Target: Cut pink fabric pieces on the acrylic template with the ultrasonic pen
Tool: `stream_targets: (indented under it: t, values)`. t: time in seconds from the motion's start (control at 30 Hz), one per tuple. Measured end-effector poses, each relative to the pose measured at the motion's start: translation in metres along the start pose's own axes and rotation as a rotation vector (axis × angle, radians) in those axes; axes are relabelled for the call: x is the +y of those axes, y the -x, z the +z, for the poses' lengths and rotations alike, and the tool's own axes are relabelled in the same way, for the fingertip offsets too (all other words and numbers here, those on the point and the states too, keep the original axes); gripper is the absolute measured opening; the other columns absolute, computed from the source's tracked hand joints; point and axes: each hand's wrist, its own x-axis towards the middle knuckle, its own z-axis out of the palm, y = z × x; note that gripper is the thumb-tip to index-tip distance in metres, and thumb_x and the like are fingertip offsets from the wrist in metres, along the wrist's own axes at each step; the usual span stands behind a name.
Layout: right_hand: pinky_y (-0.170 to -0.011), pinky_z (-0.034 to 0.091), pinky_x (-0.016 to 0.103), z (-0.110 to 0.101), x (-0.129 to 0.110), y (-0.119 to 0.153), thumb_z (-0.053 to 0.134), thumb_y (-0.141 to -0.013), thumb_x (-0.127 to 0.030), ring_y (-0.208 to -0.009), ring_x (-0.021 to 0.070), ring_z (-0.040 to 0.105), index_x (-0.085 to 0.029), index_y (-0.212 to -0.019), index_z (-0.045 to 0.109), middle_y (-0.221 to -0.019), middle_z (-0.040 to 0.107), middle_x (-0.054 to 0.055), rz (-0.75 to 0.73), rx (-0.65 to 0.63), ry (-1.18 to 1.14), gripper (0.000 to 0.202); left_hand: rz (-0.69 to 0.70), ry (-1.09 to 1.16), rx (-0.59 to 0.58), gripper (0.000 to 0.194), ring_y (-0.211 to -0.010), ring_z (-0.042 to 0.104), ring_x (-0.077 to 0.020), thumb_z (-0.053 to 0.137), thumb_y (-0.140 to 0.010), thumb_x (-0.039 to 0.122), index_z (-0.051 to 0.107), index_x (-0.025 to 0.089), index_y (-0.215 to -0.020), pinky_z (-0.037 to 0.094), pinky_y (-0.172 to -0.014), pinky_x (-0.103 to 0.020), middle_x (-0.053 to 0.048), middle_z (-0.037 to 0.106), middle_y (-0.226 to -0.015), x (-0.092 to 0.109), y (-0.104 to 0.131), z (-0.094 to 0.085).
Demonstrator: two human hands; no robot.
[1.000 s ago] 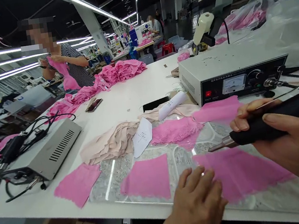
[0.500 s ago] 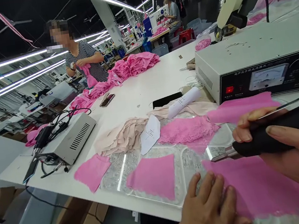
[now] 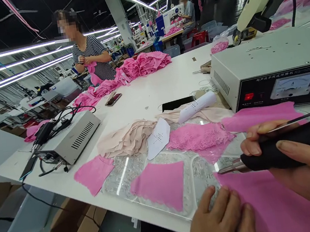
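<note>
My right hand is wrapped round a black-handled handheld ultrasonic tool with a narrow metal tip. That tip points left and lies at the upper left corner of a large pink fabric piece. Spread fingers of my left hand rest flat on the left edge of this piece, just below the tip. Under the work is a clear patterned plate. A smaller pink cut piece lies on it to the left, with another pink piece beyond, partly on the white table.
Beige fabric layers, a white paper pattern and pink lace fabric lie behind the plate. A grey control box stands at right, another metal box at left. Across the table a person handles pink fabric.
The tool's tip has shifted slightly left, to the corner of the large pink piece. My left hand stays on the fabric. The whole view has shifted a little.
</note>
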Motion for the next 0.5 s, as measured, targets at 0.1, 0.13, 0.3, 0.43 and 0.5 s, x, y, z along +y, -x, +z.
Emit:
stream_targets:
  t: [0.1, 0.13, 0.3, 0.43, 0.5]
  values:
    - [-0.051, 0.057, 0.031, 0.007, -0.003, 0.001, 0.084, -0.033, -0.024, -0.052, 0.0172, 0.054, -0.023, -0.061, 0.060, -0.066, 0.050, 0.000, 0.091, 0.041, -0.043, 0.036, 0.009, -0.033, -0.015, 0.043, -0.108, 0.065, -0.0203, 0.053, -0.093, 0.055, 0.069, 0.015, -0.098, 0.042, -0.109, -0.038, -0.007, 0.072, -0.103, 0.002, 0.002, 0.002]
    - [-0.050, 0.057, 0.030, 0.009, -0.004, 0.002, 0.083, -0.031, -0.022, -0.051, 0.0165, 0.054, -0.023, -0.059, 0.058, -0.065, 0.048, -0.001, 0.101, 0.065, -0.056, 0.038, 0.011, -0.049, -0.023, 0.044, -0.108, 0.066, -0.0207, 0.053, -0.092, 0.057, 0.069, 0.016, -0.098, 0.043, -0.108, -0.038, -0.008, 0.072, -0.103, 0.003, 0.002, 0.003]
    - [-0.051, 0.058, 0.029, 0.012, -0.004, 0.003, 0.082, -0.028, -0.021, -0.053, 0.0164, 0.054, -0.024, -0.061, 0.056, -0.067, 0.047, -0.002, 0.163, 0.140, -0.090, 0.042, -0.015, -0.032, 0.021, 0.042, -0.105, 0.067, -0.0200, 0.051, -0.094, 0.053, 0.069, 0.016, -0.097, 0.045, -0.105, -0.036, -0.007, 0.072, -0.101, 0.003, 0.002, 0.003]
    - [-0.051, 0.058, 0.031, 0.007, -0.001, 0.002, 0.083, -0.030, -0.023, -0.052, 0.0167, 0.054, -0.024, -0.062, 0.056, -0.067, 0.047, -0.001, 0.138, 0.104, -0.066, 0.041, -0.020, -0.031, -0.004, 0.042, -0.113, 0.064, -0.0205, 0.054, -0.093, 0.054, 0.069, 0.016, -0.101, 0.044, -0.108, -0.036, -0.007, 0.072, -0.107, 0.003, 0.000, 0.000]
    - [-0.050, 0.057, 0.032, 0.005, 0.000, 0.001, 0.083, -0.031, -0.023, -0.051, 0.0162, 0.052, -0.023, -0.060, 0.056, -0.066, 0.047, 0.000, 0.115, 0.082, -0.059, 0.040, -0.010, -0.027, -0.025, 0.044, -0.115, 0.062, -0.0215, 0.056, -0.091, 0.056, 0.069, 0.016, -0.103, 0.043, -0.108, -0.037, -0.007, 0.071, -0.111, 0.002, 0.001, 0.000]
